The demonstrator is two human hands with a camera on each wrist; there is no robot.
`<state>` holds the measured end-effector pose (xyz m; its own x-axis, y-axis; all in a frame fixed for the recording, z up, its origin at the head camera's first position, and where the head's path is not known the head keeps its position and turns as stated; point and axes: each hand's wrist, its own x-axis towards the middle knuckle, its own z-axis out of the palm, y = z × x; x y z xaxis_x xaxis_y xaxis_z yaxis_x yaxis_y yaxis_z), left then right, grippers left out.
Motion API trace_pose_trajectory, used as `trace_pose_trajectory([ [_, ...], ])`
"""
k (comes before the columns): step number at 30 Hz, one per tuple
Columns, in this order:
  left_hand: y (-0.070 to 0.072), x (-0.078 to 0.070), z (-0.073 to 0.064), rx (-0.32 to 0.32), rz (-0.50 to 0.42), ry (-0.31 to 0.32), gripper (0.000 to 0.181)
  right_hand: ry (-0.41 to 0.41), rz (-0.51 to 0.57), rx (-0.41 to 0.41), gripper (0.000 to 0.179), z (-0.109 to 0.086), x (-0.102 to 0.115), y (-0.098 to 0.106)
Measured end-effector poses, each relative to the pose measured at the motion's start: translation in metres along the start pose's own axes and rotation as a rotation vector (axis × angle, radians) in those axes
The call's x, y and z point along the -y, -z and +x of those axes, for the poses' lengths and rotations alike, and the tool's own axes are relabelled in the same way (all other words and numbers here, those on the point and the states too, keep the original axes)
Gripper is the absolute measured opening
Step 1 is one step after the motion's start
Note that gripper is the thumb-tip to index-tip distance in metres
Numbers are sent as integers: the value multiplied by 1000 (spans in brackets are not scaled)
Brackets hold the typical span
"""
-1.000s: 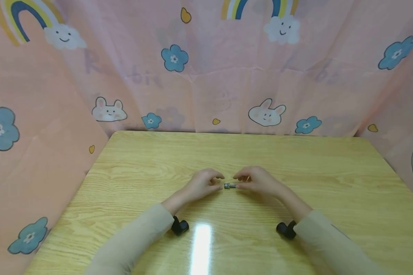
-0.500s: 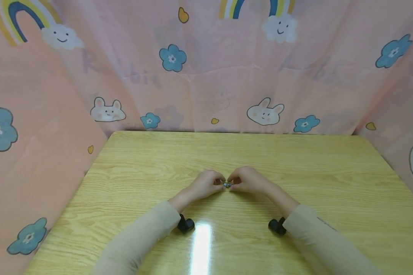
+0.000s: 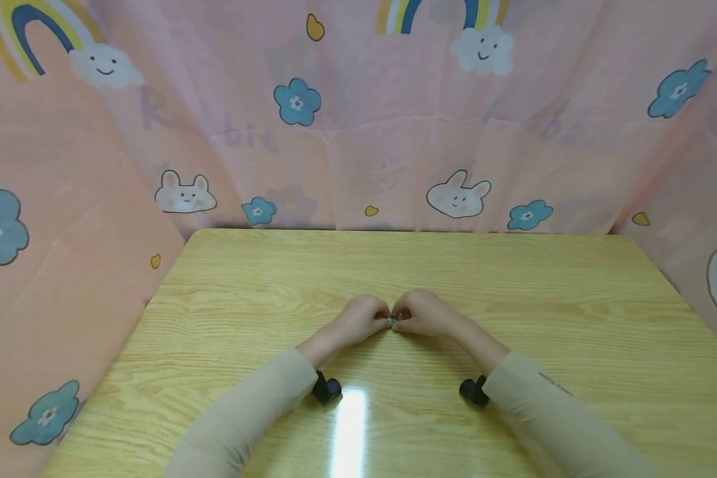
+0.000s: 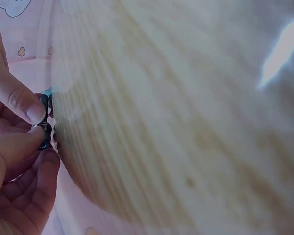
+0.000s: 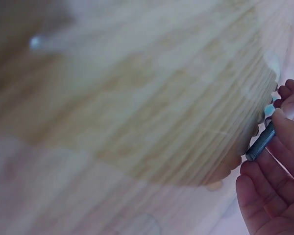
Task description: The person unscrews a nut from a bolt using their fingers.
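A metal bolt [image 3: 392, 321] with a threaded shank lies between my two hands, close over the middle of the table. My left hand [image 3: 361, 318] pinches its head end between thumb and fingers, coming from the left. From the right, my right hand [image 3: 423, 313] pinches it farther along, thumb and fingers nearly touching the left ones. In the right wrist view the threaded shank [image 5: 261, 142] sticks out past the right thumb [image 5: 286, 125]. The left wrist view shows the dark bolt end [image 4: 45, 142] beside the left thumb [image 4: 14, 147]; fingertips hide the middle of the bolt.
The wooden table [image 3: 263, 265] reaches back to a pink patterned cloth [image 3: 358, 153] hung behind and at both sides. Black wrist cameras [image 3: 326, 389] sit under both sleeves. A bright light reflection [image 3: 349, 431] shows on the table's near part.
My hands have come together from both sides, the right moving left, and their fingers have closed on the bolt. Its shank, visible earlier in the head view, is now mostly covered.
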<state>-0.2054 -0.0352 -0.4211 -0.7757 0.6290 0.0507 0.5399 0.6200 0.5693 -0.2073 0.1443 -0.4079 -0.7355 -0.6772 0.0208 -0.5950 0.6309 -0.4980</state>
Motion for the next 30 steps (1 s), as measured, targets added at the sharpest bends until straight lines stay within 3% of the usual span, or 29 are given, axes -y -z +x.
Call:
trace_pose_trajectory([
  [6,1,-1,1,-18,-86,3,11,-27,54,-21,9,-2,-5,1],
  [15,9,-4,-4,-57,-359,69,12,-111,337,-40,17,-11,-8,7],
  [19,13,-9,-7,-78,-437,86,14,-227,586,-67,29,-17,-4,9],
  [23,16,-13,-10,-109,-479,53,15,-345,839,-108,36,-19,3,13],
  [26,24,-23,-15,-127,-493,27,16,-393,933,-131,37,-19,8,14],
  [30,27,-25,-18,-140,-515,12,16,-406,1047,-148,33,-20,13,15],
])
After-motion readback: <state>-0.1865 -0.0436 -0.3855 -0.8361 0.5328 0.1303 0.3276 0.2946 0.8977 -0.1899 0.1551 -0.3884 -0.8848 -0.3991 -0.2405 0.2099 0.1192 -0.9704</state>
